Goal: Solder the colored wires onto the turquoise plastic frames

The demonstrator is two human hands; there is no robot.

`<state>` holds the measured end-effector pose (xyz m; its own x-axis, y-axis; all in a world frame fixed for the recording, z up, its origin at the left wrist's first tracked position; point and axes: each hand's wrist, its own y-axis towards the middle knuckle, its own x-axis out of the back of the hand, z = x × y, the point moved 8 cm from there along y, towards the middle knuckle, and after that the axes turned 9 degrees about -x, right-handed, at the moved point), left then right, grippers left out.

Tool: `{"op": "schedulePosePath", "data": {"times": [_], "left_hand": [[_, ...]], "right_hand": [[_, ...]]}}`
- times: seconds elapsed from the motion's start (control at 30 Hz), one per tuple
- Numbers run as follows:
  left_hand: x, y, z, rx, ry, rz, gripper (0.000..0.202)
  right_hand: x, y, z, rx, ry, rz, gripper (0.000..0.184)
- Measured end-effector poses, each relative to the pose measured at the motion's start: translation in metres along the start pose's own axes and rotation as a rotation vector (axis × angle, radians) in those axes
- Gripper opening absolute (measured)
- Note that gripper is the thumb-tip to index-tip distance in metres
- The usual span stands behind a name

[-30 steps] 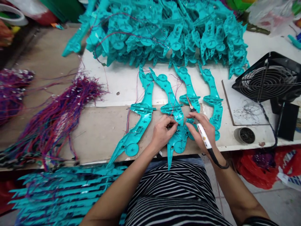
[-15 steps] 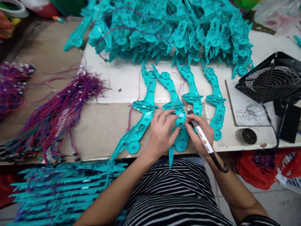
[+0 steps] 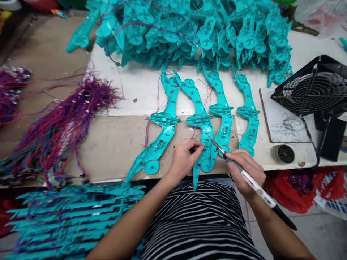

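Note:
My right hand [image 3: 245, 171] is wrapped around the white and black handle of a soldering iron [image 3: 255, 186]. Its metal tip points left, onto or just over a turquoise plastic shell part [image 3: 207, 133] shaped like a curved bow half. On the left side of that part, my left hand [image 3: 185, 155] has thumb and fingers pinched together at a small slot. What the pinch holds is too small to make out; thin red and dark wires [image 3: 195, 130] run close by. Similar turquoise parts lie alongside, one to the left [image 3: 165, 135] and two to the right.
A big heap of turquoise parts [image 3: 168, 39] fills the back of the table. Bundled red and purple wires [image 3: 67, 119] lie at left, with stacked parts [image 3: 73, 220] below. A black fan [image 3: 309, 86], a white board [image 3: 282, 133] and a small round tin [image 3: 284, 154] stand at right.
My left hand's spread fingers have closed into a pinch and moved slightly down. My right hand has shifted right and down, bringing the iron's tip lower on the shell part.

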<state>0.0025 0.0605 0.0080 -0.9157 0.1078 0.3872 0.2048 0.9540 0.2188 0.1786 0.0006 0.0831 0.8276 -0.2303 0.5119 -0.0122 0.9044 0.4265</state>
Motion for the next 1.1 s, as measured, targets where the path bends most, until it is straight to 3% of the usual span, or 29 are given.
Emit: {"op": "schedulePosePath", "data": {"times": [0.47, 0.7, 1.1], "left_hand": [[-0.0008, 0.0045, 0.0002, 0.063, 0.029, 0.076, 0.009], [-0.0013, 0.0053, -0.0002, 0.056, 0.024, 0.088, 0.009], [-0.0019, 0.0049, 0.0006, 0.061, 0.014, 0.081, 0.008]], "right_hand": [[-0.0059, -0.0095, 0.0053, 0.078, -0.007, 0.106, 0.025], [-0.0073, -0.0110, 0.0061, 0.143, -0.034, 0.119, 0.026], [-0.0028, -0.0097, 0.0063, 0.136, -0.060, 0.119, 0.026]]}}
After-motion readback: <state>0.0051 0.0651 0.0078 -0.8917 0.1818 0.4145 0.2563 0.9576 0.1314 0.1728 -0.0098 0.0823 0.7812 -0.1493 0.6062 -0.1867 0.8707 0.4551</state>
